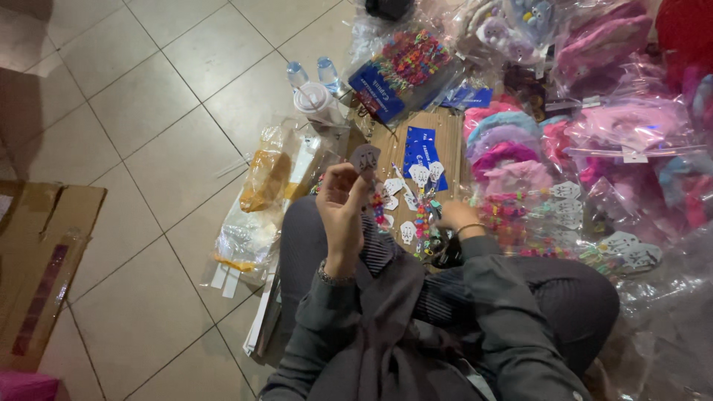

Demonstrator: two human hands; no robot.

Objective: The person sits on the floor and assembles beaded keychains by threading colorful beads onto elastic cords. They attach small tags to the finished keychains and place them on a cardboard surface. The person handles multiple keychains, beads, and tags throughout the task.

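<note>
**Small card pinched up over a pile of beaded trinkets**

The person sits on the tiled floor (148, 111). Nearest, the left hand (343, 212) is raised, fingertips pinching a small grey card (365, 157) held upright above the lap. Lower and to the right, the right hand (457, 217) rests in the heap of carded bead trinkets (416, 215); whether it grips anything I cannot tell. Beyond lie a cardboard sheet (445, 126), bagged plush items (631, 126) and two water bottles (312, 73).

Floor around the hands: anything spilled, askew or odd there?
Nothing looks spilled or broken. The left hand holds up a small card; the right hand rests among loose white cards scattered on the cardboard sheet. Two water bottles lie on their sides on the tiled floor.
</note>
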